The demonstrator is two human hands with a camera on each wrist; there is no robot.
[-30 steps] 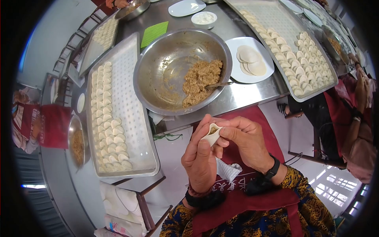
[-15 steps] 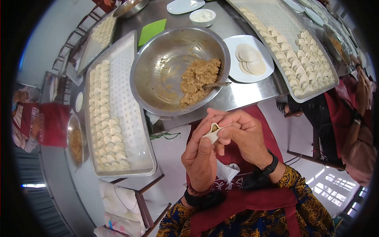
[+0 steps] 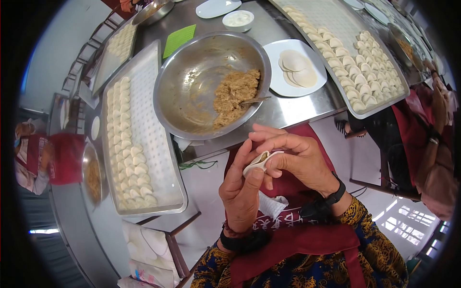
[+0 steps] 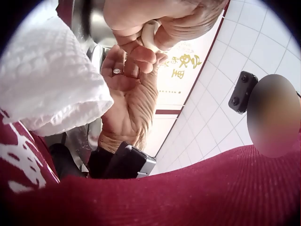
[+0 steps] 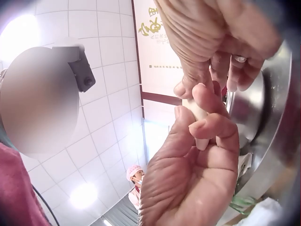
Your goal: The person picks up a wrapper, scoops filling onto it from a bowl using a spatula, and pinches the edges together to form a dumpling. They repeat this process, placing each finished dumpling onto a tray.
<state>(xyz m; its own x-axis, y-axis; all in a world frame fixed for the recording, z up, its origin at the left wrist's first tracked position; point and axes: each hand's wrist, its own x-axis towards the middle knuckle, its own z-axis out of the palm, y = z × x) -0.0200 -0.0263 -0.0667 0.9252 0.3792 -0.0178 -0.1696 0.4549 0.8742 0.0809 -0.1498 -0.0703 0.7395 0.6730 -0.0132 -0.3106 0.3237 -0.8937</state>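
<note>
In the head view, a half-folded dumpling (image 3: 256, 163) is held between both hands over the lap, its mouth partly open with filling showing. My left hand (image 3: 240, 189) supports it from below, thumb on its near side and fingers behind. My right hand (image 3: 309, 165) pinches the wrapper's right edge between thumb and forefinger, the other fingers spread above. The right wrist view shows the pale dough (image 5: 196, 110) squeezed among the fingertips of both hands. Much of the dough (image 4: 149, 35) is hidden behind fingers in the left wrist view.
Ahead is a steel bowl (image 3: 185, 113) of meat filling (image 3: 235, 96) with a spoon. Right of it, a white plate (image 3: 278, 53) carries round wrappers (image 3: 302, 72). Trays of dumplings stand left (image 3: 161, 158) and right (image 3: 314, 14). Other people are at both sides.
The wrapper's edges have come closer together and its mouth faces differently. Both hands stay on the dumpling. The bowl and plate sit slightly further left in the head view.
</note>
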